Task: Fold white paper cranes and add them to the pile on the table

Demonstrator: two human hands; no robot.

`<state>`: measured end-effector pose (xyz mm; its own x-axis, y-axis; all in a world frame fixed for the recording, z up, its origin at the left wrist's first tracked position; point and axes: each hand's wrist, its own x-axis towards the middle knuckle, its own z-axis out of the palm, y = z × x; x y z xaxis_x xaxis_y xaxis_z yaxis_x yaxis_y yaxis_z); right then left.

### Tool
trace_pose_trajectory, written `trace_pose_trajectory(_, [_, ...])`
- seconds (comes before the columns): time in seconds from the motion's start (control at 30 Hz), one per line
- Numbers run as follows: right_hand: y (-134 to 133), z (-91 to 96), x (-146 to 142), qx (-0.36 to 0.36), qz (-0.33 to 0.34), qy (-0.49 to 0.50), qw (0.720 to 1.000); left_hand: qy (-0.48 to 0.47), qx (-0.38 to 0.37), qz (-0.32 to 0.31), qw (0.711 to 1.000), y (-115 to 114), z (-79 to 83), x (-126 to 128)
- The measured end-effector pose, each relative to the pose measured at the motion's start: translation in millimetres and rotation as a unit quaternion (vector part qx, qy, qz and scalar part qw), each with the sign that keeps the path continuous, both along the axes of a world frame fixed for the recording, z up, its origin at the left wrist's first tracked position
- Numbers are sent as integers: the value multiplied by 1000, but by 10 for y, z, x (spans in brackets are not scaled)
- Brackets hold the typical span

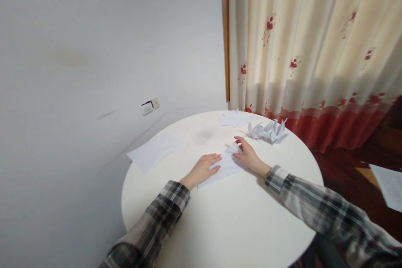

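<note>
A white sheet of paper (pixel 226 168), apparently folded to a point at its far end, lies on the round white table (pixel 201 226). My left hand (pixel 204 168) rests flat on its left part, fingers stretched out. At the far right corner, my right hand (pixel 248 155) has its thumb and curled fingers around the paper's edge. Just beyond that hand stands a cluster of folded paper cranes (pixel 270 131); how many is hard to tell.
Another white sheet (pixel 157 150) lies at the table's left edge, near the wall. Toward the back are more papers (pixel 234 119) with a small folded piece on top. A wall socket (pixel 147 109), a floral curtain (pixel 295 42) and printed paper (pixel 387 186) at right surround the table.
</note>
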<state>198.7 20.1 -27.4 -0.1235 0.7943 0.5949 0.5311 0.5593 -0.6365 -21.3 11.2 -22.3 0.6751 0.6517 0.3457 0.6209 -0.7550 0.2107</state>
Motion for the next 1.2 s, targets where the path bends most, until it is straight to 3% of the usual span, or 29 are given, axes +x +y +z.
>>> trace_pose_trajectory(0.3, [-157, 132, -46, 13, 92, -34, 995, 17, 0, 42, 999, 9, 15, -18])
trace_pose_trajectory(0.7, [-214, 194, -64, 33, 222, -104, 969, -32, 7, 11, 999, -5, 104, -35])
trace_pose_trajectory(1.0, [-242, 195, -85, 44, 260, -147, 953, -70, -10, 40, 997, -51, 82, -18])
trace_pose_trajectory(1.2, [-252, 203, -85, 32, 280, -139, 949, -40, 4, 12, 999, -47, 107, -14])
